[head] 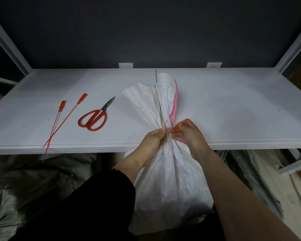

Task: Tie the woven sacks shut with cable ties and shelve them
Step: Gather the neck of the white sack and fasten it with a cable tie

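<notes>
A white woven sack (170, 180) stands in front of me, its gathered neck at the front edge of the white shelf board (233, 105) and its loose top fanned out over the board. A red cable tie (165, 124) wraps the neck. My left hand (153, 139) pinches the thin red tail of that tie against the neck. On the other side, my right hand (188, 133) grips the tie's red head end. Two spare red cable ties (66, 117) lie crossed on the board's left part, their tips hanging over the front edge.
Red-handled scissors (95, 117) lie on the board between the spare ties and the sack. White shelf uprights (292, 40) rise at both sides before a dark wall. Grey-green sacks (24, 188) lie on the floor under the board.
</notes>
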